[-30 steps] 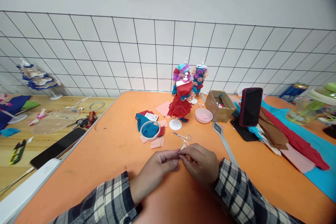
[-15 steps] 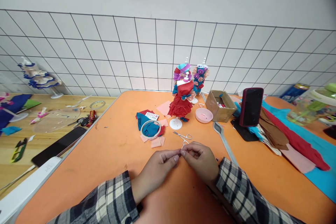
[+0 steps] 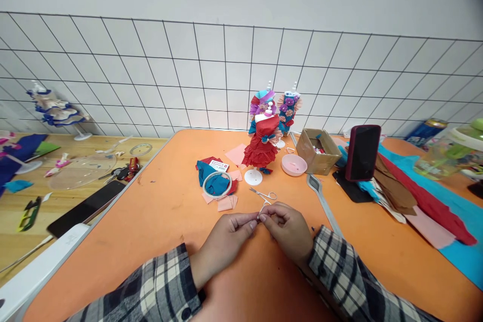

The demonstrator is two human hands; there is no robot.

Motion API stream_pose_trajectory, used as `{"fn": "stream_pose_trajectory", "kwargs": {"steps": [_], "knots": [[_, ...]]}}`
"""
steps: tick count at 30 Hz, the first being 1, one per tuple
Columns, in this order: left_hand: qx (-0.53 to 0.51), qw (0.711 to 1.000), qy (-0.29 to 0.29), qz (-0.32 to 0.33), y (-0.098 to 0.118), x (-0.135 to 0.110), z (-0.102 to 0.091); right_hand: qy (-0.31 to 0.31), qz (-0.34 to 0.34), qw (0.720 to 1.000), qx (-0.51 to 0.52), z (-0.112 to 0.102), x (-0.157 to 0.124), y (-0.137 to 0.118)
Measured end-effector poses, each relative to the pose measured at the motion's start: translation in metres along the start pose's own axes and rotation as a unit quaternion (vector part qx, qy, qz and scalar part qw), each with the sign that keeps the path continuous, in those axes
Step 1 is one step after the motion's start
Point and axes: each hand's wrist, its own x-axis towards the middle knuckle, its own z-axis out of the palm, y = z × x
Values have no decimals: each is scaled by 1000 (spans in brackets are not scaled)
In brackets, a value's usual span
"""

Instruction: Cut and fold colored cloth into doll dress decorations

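My left hand and my right hand meet at their fingertips above the orange table mat. Both are pinched closed around something too small to make out. Just beyond the fingers lies a pair of small scissors, one handle loop close to my right hand. Behind them a doll-size red ruffled dress with a teal bow hangs on a stand with a round white base. Left of it, a roll of tape rests on teal cloth among pink scraps.
A pink dish and a cardboard box stand behind my right hand. Further right are an upright phone and layered fabric. A dark phone and a yellow-green cutter lie on the wooden surface at left.
Both hands stay pinched together, with only a very slight shift of the fingertips to the left. The view has moved a little; the things on the table look the same.
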Motion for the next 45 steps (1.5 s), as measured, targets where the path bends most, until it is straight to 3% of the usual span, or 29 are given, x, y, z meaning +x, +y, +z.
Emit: {"fn": "stream_pose_trajectory", "kwargs": {"steps": [4,8,16,24,31,37,45], "knots": [[-58,998,-9,-9,-5,0,-1,27,-146,983,-108,-4,-1,1],[-76,997,-18,-19,-5,0,-1,38,-205,960,-186,-6,-3,0],[41,999,-8,28,8,0,0,7,-107,986,-125,-3,-3,-2],[105,993,51,33,7,1,2,6,-72,994,-79,2,-5,-9],[82,995,60,12,7,1,4,14,-116,986,-118,3,-9,-10],[20,998,43,-29,9,-1,3,19,-93,990,-103,5,-8,-11],[27,999,40,-20,7,-1,2,-10,-28,1000,10,3,-6,-9]]}}
